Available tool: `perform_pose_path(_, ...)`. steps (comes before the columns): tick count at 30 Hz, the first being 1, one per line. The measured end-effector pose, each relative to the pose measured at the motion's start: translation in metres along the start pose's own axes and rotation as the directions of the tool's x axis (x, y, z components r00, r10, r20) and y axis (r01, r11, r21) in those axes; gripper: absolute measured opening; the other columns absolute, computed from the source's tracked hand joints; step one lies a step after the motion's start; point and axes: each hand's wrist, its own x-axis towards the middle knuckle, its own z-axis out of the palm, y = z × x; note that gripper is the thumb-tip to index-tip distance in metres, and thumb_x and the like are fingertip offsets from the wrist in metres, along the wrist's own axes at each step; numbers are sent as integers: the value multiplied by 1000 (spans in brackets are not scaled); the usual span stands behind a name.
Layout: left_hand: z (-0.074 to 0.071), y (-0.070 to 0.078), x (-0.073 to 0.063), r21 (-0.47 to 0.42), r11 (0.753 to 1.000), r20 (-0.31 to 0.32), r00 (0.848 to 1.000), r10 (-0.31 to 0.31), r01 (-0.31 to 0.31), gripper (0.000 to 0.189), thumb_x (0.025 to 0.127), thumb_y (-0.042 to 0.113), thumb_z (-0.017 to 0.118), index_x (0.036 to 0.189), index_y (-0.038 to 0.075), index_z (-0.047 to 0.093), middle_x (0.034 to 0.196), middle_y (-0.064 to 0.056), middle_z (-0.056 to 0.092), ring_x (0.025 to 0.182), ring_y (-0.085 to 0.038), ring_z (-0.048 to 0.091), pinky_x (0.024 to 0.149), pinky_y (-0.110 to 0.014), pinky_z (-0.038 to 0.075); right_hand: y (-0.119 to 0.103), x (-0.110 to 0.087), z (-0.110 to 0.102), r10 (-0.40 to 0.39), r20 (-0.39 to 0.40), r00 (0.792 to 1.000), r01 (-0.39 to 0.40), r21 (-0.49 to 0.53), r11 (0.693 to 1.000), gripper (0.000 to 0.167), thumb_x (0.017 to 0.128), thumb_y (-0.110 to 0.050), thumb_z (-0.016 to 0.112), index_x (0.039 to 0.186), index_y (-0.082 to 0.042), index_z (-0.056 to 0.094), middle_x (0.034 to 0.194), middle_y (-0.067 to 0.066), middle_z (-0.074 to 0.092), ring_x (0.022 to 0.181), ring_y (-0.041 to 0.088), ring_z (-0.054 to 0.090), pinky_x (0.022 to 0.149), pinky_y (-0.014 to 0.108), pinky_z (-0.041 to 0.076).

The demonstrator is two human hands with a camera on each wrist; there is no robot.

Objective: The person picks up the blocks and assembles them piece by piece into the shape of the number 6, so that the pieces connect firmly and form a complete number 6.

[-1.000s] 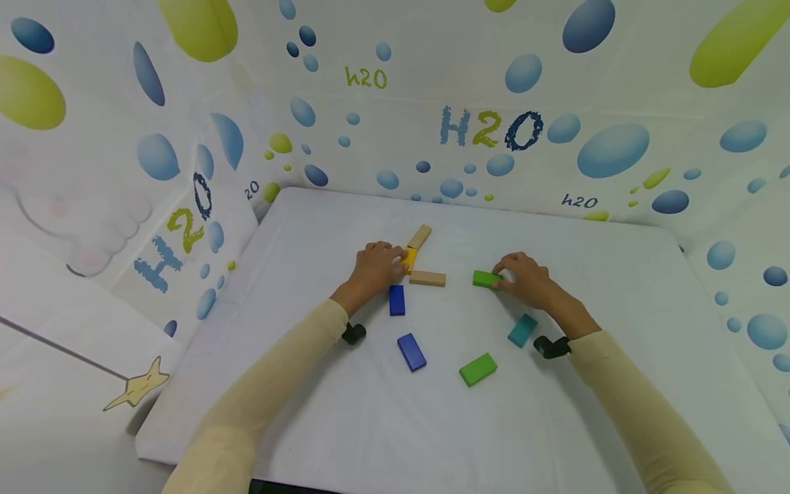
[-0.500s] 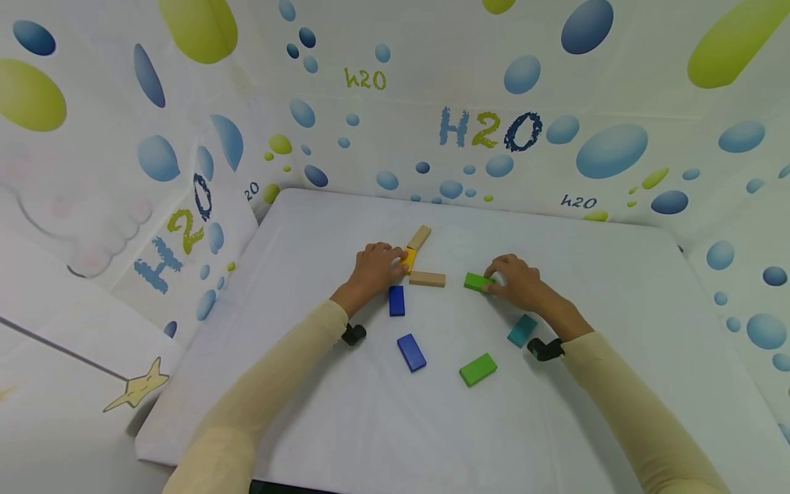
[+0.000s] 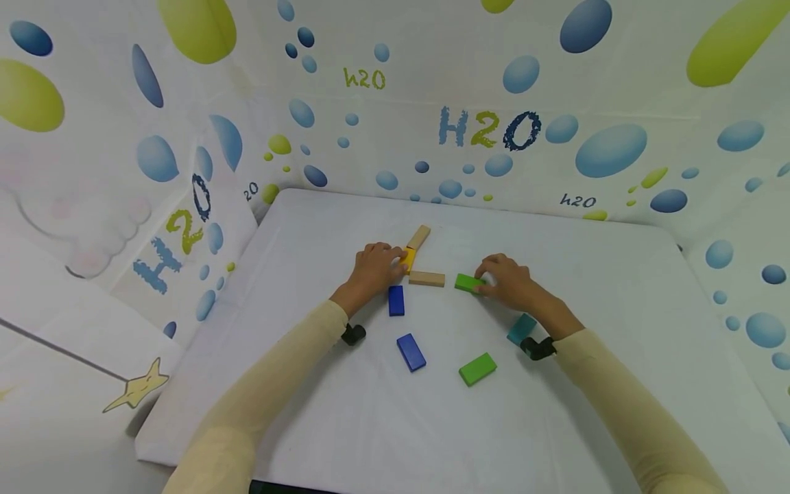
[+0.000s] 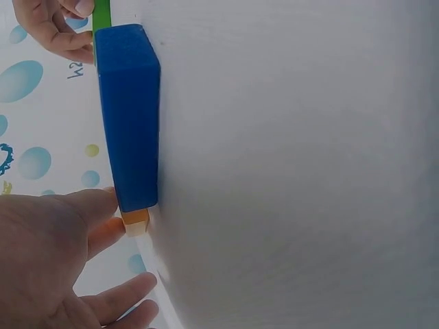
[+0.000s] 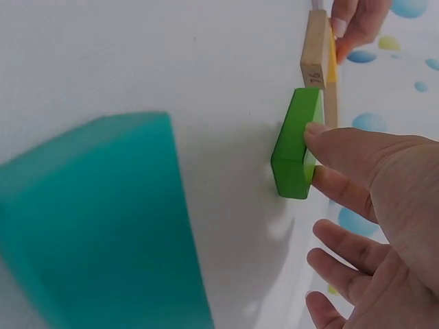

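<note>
Yellow block (image 3: 410,258) — partly hidden behind left hand (image 3: 374,264)

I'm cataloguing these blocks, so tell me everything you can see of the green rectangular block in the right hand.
The green rectangular block is elongated and flat-faced, apparently painted wood, with no markings visible. It lies lengthwise at or just above the white table; I can't tell which. The right hand's grip pinches its right end, thumb and finger on opposite long sides. Its other end points toward a tan rectangular wooden block, with a gap between them.
</note>
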Motion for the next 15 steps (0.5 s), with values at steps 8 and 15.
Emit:
perform_pose_path(8,0,-1,1,3,1000,-5,1000,-3,3,45,108,40,59,150,24,59,157,-15,51,147,-38,42,118,-58,35,-8,4,1,-16,7,1000,16,6,1000,30,100,-26,75,123,-9,69,152,26,49,142,48,45,103,69,38)
perform_pose_path(15,-1,1,0,-1,1000,-1,1000,-1,1,44,108,40,59,149,23,60,157,-15,51,147,-38,42,118,-59,34,-10,7,4,-24,7,1000,24,-1,1000,29,100,-26,75,124,-9,69,152,25,49,142,47,46,103,69,39)
